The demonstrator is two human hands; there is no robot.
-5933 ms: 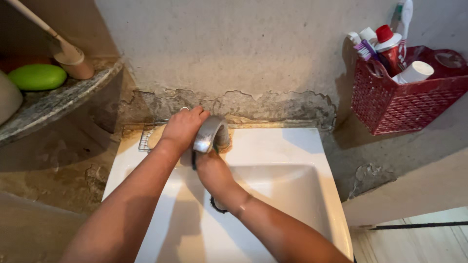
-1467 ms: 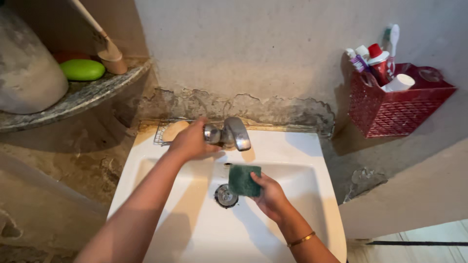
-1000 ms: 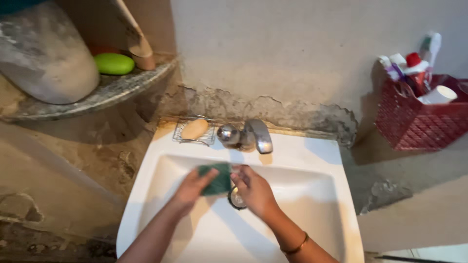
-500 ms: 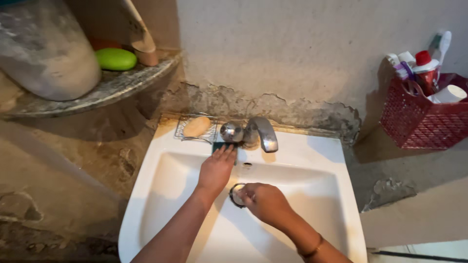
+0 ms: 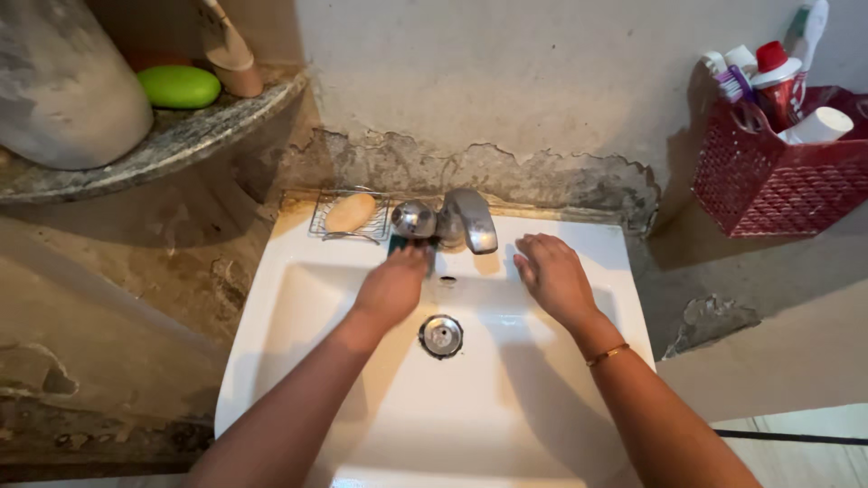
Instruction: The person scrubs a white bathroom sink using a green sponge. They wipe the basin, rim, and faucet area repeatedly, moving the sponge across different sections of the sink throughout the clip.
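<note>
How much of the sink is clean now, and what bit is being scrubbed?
The white basin around the drain looks clean and bare. In hand: the left hand presses a green scrub pad on the rim just under the tap, while the right hand rests flat on the rim. Left: brownish stains show on the back edge near the soap rack.

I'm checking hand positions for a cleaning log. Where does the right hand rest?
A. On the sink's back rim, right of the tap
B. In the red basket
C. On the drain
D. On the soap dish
A: the right hand lies flat on the white sink rim, just right of the tap.
</note>
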